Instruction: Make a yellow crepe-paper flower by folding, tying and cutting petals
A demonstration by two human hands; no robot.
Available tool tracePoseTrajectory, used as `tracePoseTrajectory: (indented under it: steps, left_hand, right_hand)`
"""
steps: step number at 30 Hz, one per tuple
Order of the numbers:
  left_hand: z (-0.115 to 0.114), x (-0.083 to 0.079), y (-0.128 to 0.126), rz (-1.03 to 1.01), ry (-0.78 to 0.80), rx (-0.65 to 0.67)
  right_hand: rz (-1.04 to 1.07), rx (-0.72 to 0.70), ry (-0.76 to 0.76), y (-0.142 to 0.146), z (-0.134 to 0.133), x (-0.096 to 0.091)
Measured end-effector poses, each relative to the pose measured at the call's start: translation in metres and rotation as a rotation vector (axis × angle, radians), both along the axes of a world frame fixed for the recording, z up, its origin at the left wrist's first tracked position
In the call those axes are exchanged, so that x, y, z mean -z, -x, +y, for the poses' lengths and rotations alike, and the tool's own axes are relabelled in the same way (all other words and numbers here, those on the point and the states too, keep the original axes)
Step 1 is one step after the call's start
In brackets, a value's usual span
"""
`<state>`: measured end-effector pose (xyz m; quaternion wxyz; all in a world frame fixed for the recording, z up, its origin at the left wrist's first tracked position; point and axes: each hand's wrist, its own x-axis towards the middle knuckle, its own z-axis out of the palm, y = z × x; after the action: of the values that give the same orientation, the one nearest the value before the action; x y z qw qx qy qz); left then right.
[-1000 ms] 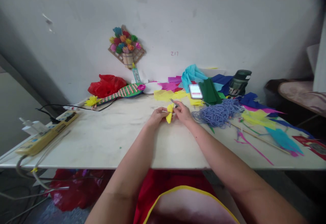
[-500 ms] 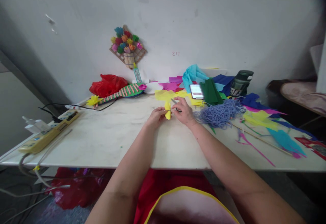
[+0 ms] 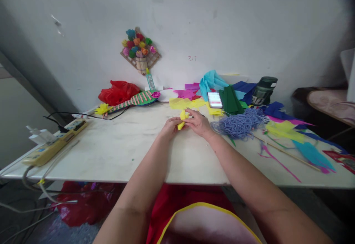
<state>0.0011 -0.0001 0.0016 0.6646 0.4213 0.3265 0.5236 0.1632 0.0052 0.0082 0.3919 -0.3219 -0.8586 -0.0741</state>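
Note:
A small piece of yellow crepe paper [image 3: 182, 120] is pinched between my two hands above the table's middle. My left hand [image 3: 171, 126] grips its lower left side with closed fingers. On the other side, the thumb and fingers of my right hand [image 3: 198, 123] close on it, curving its upper part. A dark bit shows behind my right fingers, perhaps the scissors' handle, mostly hidden. Just beyond my hands lie flat yellow crepe sheets [image 3: 180, 103]. A tangle of blue-purple yarn [image 3: 241, 123] rests close to my right wrist.
A phone [image 3: 215, 100], green paper [image 3: 231, 100] and a dark bottle [image 3: 264, 90] stand at the back right. A thin stick [image 3: 288, 152] and paper scraps lie at right. A decorated green lute shape [image 3: 138, 99] is back left; a power strip [image 3: 55, 142] lines the left edge.
The scissor blades seen at my right fingers earlier no longer show. My right fingers have moved onto the yellow crepe paper, which is now more curled and tilted.

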Motion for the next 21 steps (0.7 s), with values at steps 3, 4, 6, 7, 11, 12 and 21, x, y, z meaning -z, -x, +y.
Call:
tracePoseTrajectory:
  steps: [3,4,6,7,11,12,21]
  left_hand:
    - [-0.002,-0.003,-0.002,0.013,0.034,-0.017]
    - [-0.002,-0.003,-0.002,0.018,0.037,-0.019]
    - [-0.002,-0.003,-0.003,0.028,0.037,-0.027]
    - [-0.002,-0.003,-0.003,0.036,0.037,-0.031]
    - [0.001,-0.001,-0.002,0.066,0.032,-0.018]
    - [0.001,-0.001,-0.002,0.066,0.031,-0.003]
    - [0.004,-0.003,0.001,-0.056,0.063,0.064]
  right_hand:
    - [-0.051,0.036,-0.026,0.000,-0.002,-0.002]
    - [-0.069,0.044,-0.031,0.001,-0.003,-0.002]
    - [-0.097,0.058,-0.031,0.001,-0.005,-0.004]
    - [-0.103,0.065,-0.026,0.001,-0.005,-0.005]
    - [-0.090,0.068,-0.002,0.002,-0.004,-0.003]
    - [-0.079,0.066,-0.002,0.002,-0.002,-0.002]
    - [0.202,0.045,0.046,0.008,0.007,0.011]
